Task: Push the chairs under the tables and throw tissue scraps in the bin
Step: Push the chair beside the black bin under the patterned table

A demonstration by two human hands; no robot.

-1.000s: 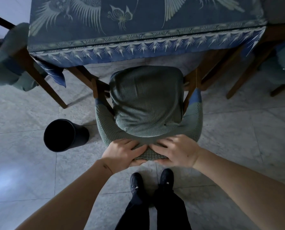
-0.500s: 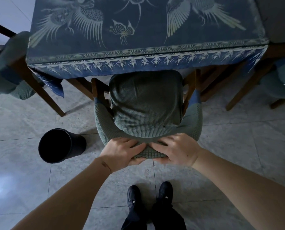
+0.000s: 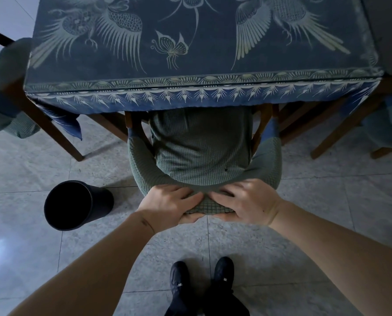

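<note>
A green-covered chair (image 3: 202, 151) stands in front of me, the front of its seat tucked beneath the blue bird-patterned tablecloth of the table (image 3: 202, 87). My left hand (image 3: 167, 207) and my right hand (image 3: 247, 204) both grip the top of its backrest, side by side, thumbs under the rim. A black bin (image 3: 74, 205) stands on the floor to the left of the chair, its mouth facing up towards me. No tissue scraps show in this view.
Another green-covered chair (image 3: 5, 96) sits at the table's left end, and a third (image 3: 386, 131) at the right end. Wooden table legs (image 3: 60, 137) slant down on both sides. My black shoes (image 3: 202, 283) stand on grey floor tiles behind the chair.
The chair has slid forward under the table, with more of its seat hidden by the cloth. Both hands stayed on the backrest and I stepped closer.
</note>
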